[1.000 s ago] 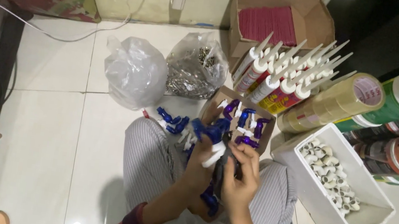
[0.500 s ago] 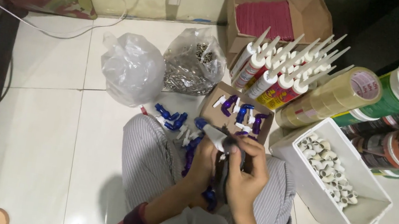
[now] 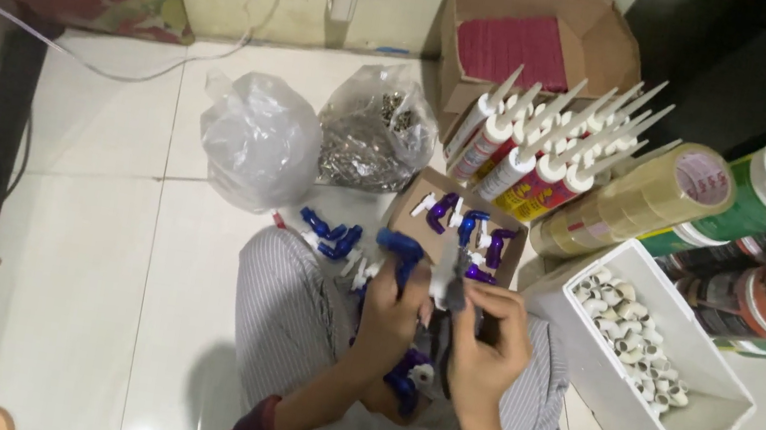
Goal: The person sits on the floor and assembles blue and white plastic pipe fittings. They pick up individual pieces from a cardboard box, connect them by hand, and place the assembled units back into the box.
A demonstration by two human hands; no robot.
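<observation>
Seated person, lap view. Left hand (image 3: 392, 309) grips a blue plastic fitting (image 3: 401, 248); right hand (image 3: 486, 337) pinches a small white part (image 3: 443, 280) against it, above the knees, near the small cardboard box (image 3: 404, 210). Apparent step: joining; alignment needed next.

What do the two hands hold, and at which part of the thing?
The left hand grips a blue plastic fitting by its lower end. The right hand holds a small white part; the exact place cannot be told.
</observation>
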